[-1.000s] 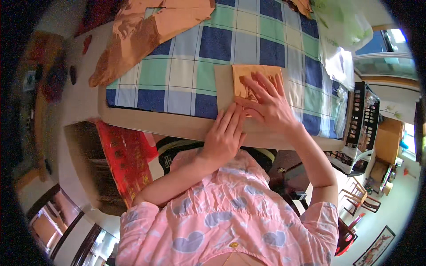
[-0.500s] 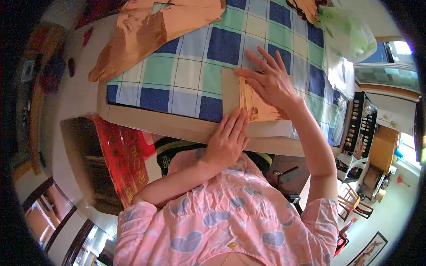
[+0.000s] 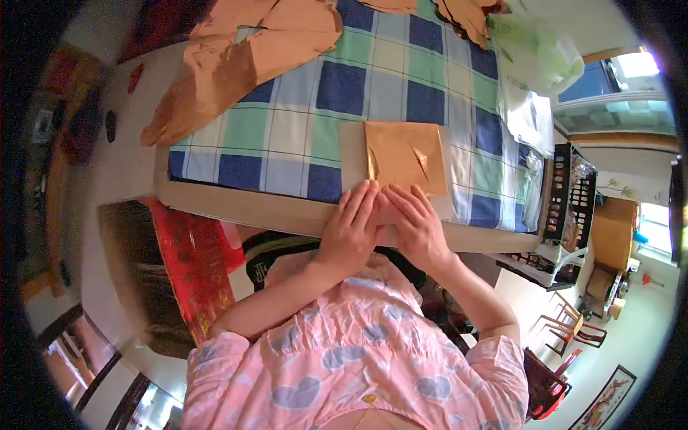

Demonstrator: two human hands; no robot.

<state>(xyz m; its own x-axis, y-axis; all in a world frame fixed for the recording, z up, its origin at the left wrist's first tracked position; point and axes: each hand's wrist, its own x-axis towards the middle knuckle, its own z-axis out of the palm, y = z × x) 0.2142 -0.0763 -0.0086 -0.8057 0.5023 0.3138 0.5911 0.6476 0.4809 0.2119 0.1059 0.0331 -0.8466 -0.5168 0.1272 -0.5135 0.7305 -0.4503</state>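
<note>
A blue, green and white checked cloth (image 3: 301,122) covers the table, centre frame. Crumpled brown paper (image 3: 244,57) lies upper left, a pale plastic bag (image 3: 537,57) upper right, red fabric (image 3: 190,265) lower left.

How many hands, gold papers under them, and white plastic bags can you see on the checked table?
Hands: 2, left hand and right hand
Gold paper: 1
White bags: 2, one and another
Total: 5
</note>
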